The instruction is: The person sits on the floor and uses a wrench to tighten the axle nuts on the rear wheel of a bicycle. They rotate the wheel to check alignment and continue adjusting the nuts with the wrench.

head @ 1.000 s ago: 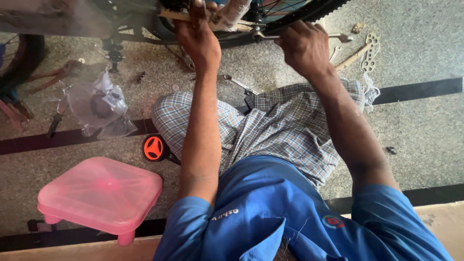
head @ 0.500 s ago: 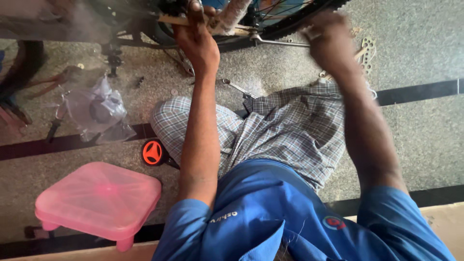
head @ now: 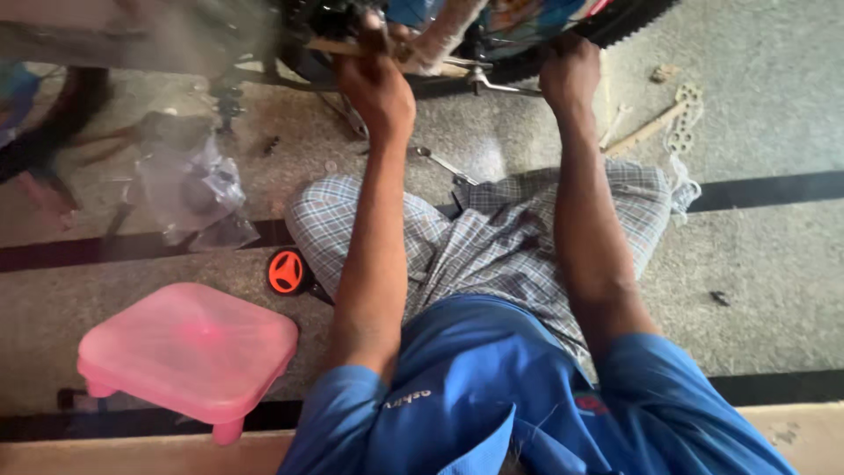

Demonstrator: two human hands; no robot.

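I look down at my blue shirt, checked cloth and both outstretched arms. My left hand is closed around a thin bar of a bicycle frame at the top of the view. My right hand grips the black knobbly tyre of the bicycle wheel at the top right. A metal stay runs between the two hands. A spanner lies on the floor just beyond my knee.
A pink plastic stool stands at the lower left. A small orange and black wheel lies beside my leg. A clear plastic bag and dark tools lie at the left. A flat multi-hole wrench lies at the right on speckled stone floor.
My right hand has moved left and up from the floor side onto the tyre. My left hand keeps its hold on the frame bar. The view has shifted slightly.
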